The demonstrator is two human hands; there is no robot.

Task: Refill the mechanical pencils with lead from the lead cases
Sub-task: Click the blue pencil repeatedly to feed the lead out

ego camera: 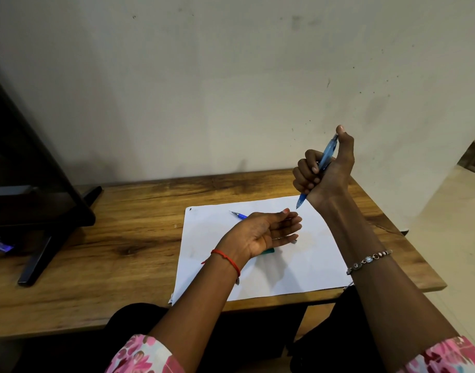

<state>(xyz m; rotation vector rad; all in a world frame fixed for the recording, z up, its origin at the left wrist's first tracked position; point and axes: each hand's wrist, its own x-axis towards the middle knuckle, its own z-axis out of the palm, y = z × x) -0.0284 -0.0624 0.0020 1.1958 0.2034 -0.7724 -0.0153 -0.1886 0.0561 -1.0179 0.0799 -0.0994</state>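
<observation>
My right hand (322, 168) is raised above the table, fisted around a light-blue mechanical pencil (326, 154). The pencil is upright, tip down, and my thumb presses on its top end. My left hand (260, 234) hovers palm-up over a white sheet of paper (306, 265), fingers loosely apart, nothing visibly in it. A second blue mechanical pencil (240, 215) lies on the paper behind my left hand, mostly hidden by it. A teal object (268, 251), possibly a lead case, peeks out from under the left palm.
The paper lies on a wooden table (123, 238) against a pale wall. A dark monitor on a black stand (42, 254) occupies the left side. The table's right edge drops to a tiled floor (462, 238).
</observation>
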